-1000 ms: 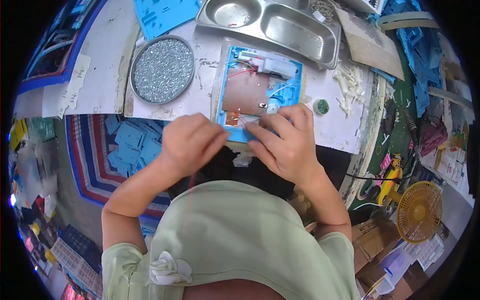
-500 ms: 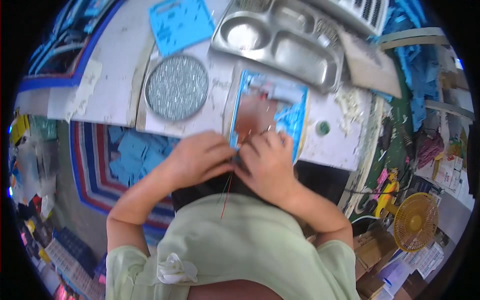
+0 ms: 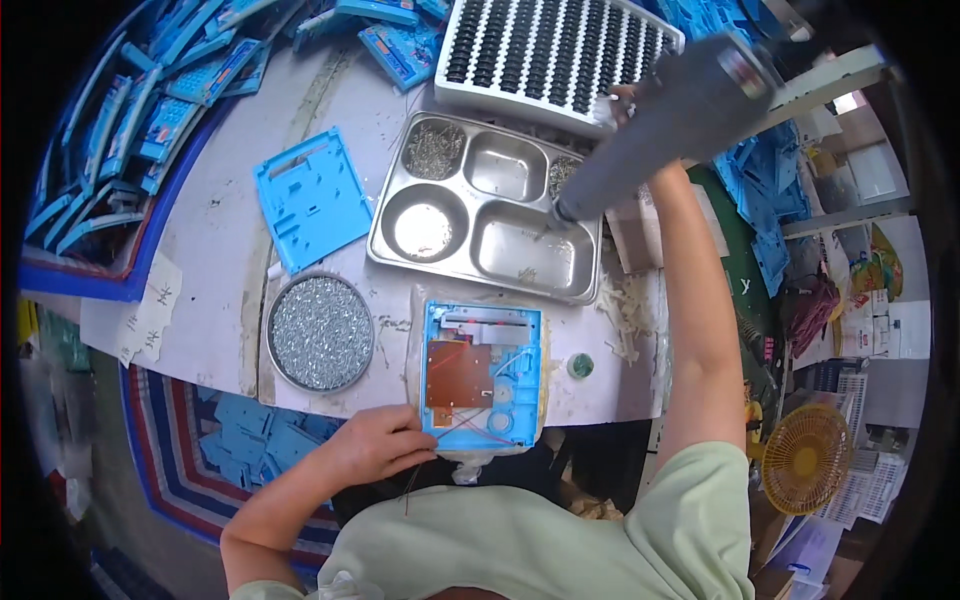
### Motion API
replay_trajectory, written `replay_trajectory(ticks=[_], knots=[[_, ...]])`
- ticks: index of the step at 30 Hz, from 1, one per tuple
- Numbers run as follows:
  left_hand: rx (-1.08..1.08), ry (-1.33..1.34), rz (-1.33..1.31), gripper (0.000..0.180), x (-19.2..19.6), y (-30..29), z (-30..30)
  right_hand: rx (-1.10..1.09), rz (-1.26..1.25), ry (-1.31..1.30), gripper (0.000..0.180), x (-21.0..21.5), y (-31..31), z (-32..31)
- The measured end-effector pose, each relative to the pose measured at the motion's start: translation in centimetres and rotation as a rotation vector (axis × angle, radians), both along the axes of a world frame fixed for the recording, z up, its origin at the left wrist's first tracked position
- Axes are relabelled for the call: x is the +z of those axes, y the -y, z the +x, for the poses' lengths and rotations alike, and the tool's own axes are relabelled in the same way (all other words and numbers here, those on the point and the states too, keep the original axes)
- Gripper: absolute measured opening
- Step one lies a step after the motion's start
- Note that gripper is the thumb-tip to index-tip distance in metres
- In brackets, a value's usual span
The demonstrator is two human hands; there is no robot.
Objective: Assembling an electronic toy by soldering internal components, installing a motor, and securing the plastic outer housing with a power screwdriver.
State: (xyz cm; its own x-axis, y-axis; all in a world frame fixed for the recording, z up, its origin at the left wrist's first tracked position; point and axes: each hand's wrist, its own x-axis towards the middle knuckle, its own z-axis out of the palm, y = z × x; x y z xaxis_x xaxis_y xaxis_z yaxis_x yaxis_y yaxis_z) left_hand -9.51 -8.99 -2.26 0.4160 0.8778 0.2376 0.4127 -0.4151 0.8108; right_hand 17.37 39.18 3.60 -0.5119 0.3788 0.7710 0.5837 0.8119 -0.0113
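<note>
A blue plastic housing (image 3: 533, 385) lies near the table's front edge. It contains a brown circuit board (image 3: 455, 377), a grey part at its top and thin wires. At the lower left corner, my left hand (image 3: 375, 445) is closed, fingertips pinching thin red and dark wires (image 3: 408, 490) that hang below it. My right arm reaches far forward to the right. My right hand (image 3: 622, 105), partly hidden, is closed around a dark grey electric screwdriver (image 3: 655, 125). The tool slants down, its tip over the lower right compartment of a metal tray (image 3: 385, 245).
Left of the housing stands a round dish of small metal pins or screws (image 3: 320, 332). A blue panel (image 3: 312, 200) lies behind it. At the back is a white rack of black round parts (image 3: 560, 50). A green round piece (image 3: 580, 365) sits right. Blue casings (image 3: 165, 130) fill a left bin.
My right hand has left the housing, reached forward right and taken hold of the electric screwdriver. My left hand stays at the housing's lower left corner. The view has shifted, showing more of the back.
</note>
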Motion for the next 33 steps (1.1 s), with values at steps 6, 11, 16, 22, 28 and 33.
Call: replay_trajectory(ticks=[6,11,16,22,28,33], knots=[[0.024,-0.005,-0.007,0.024,-0.1,0.4,-0.1,-0.114,0.206,0.153,0.015,-1.5,-1.7,-1.5],[0.025,-0.011,0.005,0.024,-0.1,0.1,0.2,-0.17,0.299,0.259,0.012,-0.8,-2.4,-1.0],[0.053,-0.028,-0.012,0.024,0.0,0.5,-0.1,-0.242,0.035,-0.142,0.018,1.2,-1.1,1.5],[0.019,-0.05,-0.063,0.023,0.7,0.2,-0.1,0.111,-0.985,-0.504,0.022,4.8,23.1,5.1],[0.047,-0.034,-0.079,0.027,0.5,0.5,0.0,0.479,-0.961,0.24,0.019,0.3,34.5,1.4],[0.058,-0.028,-0.066,0.029,0.3,0.4,0.1,0.547,-0.781,0.315,0.016,-1.5,34.6,0.9]])
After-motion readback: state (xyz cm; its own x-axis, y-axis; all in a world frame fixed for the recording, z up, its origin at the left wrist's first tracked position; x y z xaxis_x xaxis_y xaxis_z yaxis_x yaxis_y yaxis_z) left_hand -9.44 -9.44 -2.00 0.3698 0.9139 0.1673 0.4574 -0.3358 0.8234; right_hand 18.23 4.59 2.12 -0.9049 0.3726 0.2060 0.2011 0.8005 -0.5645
